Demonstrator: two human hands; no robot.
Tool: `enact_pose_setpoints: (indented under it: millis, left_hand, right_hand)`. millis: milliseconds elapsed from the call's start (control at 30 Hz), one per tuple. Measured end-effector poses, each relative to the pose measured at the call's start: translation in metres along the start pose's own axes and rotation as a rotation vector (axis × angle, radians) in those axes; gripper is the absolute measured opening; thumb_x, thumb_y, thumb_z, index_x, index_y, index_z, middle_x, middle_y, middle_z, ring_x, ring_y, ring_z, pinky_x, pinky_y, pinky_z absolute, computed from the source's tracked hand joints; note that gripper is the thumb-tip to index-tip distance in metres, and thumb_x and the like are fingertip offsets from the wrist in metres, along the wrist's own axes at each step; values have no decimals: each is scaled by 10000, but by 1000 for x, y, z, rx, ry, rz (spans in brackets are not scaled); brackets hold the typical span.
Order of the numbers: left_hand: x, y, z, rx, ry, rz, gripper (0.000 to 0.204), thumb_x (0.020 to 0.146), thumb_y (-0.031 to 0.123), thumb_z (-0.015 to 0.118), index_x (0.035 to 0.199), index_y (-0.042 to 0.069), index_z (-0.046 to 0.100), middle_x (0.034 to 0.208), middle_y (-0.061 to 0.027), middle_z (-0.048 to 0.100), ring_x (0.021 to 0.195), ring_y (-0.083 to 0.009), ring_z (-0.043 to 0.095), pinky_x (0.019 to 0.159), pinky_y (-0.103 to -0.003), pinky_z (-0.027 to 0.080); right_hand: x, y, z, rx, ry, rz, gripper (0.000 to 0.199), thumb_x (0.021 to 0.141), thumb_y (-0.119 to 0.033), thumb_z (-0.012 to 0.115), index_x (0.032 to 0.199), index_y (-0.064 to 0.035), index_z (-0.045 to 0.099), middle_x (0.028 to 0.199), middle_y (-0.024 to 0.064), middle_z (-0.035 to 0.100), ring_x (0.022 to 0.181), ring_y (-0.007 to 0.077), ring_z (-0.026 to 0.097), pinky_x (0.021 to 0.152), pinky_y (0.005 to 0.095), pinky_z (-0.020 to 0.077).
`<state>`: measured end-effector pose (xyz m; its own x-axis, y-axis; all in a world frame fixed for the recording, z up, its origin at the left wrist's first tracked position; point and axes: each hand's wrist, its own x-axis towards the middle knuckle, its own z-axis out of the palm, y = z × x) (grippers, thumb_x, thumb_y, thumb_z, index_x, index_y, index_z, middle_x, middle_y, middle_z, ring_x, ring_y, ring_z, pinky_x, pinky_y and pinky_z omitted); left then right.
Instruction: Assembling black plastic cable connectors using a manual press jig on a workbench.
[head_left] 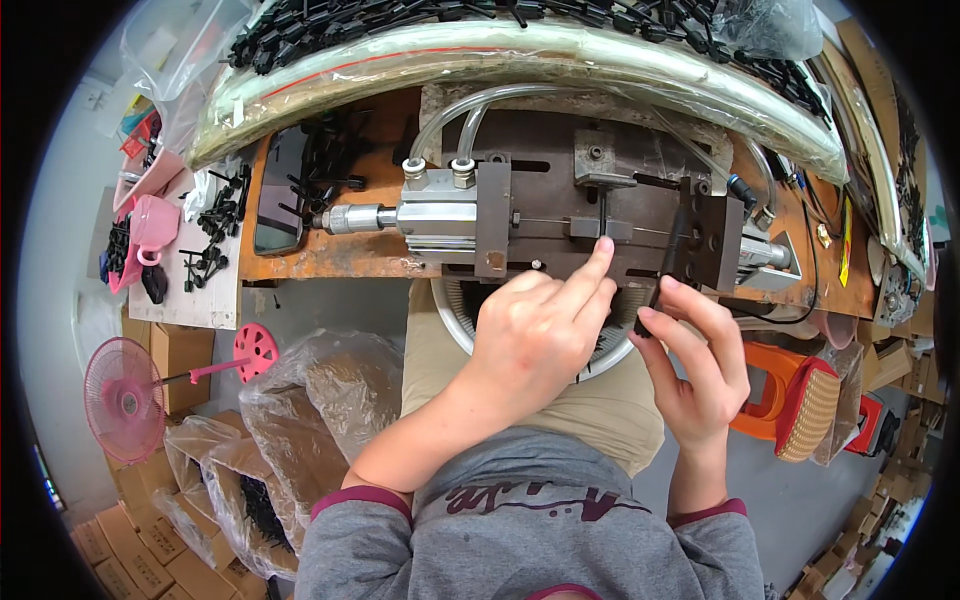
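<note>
From the head view, the left hand (535, 335), loosely curled, presses its forefinger onto the slot of the metal press jig (600, 225) on the rusty worktop (330, 258); if the pneumatic cylinder (435, 215) fired, that fingertip could get pinched. The right hand (700, 365) pinches a slim black plastic part (668, 262), upright against the jig's right block, which could slip askew.

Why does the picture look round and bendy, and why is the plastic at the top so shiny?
In the head view, the fisheye lens bends straight edges toward a dark round rim; the clear plastic sheet throws back white glare from the light; the left hand and right hand look sharp, not blurred.
</note>
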<state>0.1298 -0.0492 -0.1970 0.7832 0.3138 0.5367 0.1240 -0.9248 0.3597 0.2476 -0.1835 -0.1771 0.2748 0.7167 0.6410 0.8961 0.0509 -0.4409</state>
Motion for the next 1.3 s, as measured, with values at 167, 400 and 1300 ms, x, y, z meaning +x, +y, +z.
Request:
enact_pose_setpoints:
  millis: [167,400,1300]
  left_hand:
    - [-12,4,-29,-107,-157,16,260,688,126,768,925,44,700,1135,-75,687,649,-179,637,588,-281,504]
    - [-25,1,-41,-250,-194,-13,326,690,290,802,895,60,696,954,-47,708,691,-185,672,582,-281,509]
    - [26,82,-105,-665,504,242,176,843,238,702,959,117,755,952,21,721,734,-77,580,744,-279,487]
  right_hand:
    - [6,2,13,-51,-115,-26,266,692,24,749,941,31,656,1147,176,659,837,257,673,731,331,552]
    - [7,4,32,-282,-213,-74,199,721,-46,658,914,4,645,1201,159,655,579,160,588,557,262,468]
    - [10,-2,24,-120,-253,-72,200,732,-82,726,903,-23,640,1213,127,646,643,162,601,589,275,468]
